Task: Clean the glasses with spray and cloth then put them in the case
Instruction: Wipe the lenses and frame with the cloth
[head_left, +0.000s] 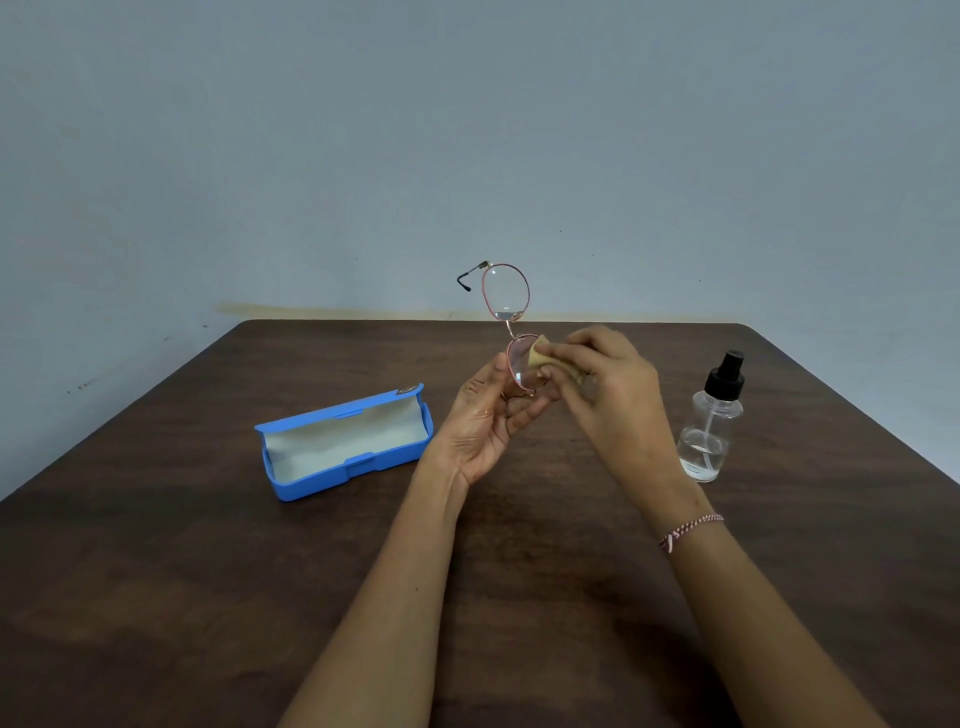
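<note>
Glasses (505, 293) being wiped above the surface (208, 571).
The left hand (483, 421) holds them upright in its fingers. The right hand (608, 395) pinches the cloth (540, 358) on the lower lens (521, 366). The open case (363, 466) lies to the left, the spray bottle (709, 426) to the right.

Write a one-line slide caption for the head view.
Left hand holds pink-rimmed glasses; right hand presses tan cloth to lower lens; open blue case, spray bottle nearby.

Thin metal-framed glasses (506, 293), soft tan cloth (540, 358), blue plastic case (384, 460) (pale lining), matt wood-grain table (208, 597).
</note>
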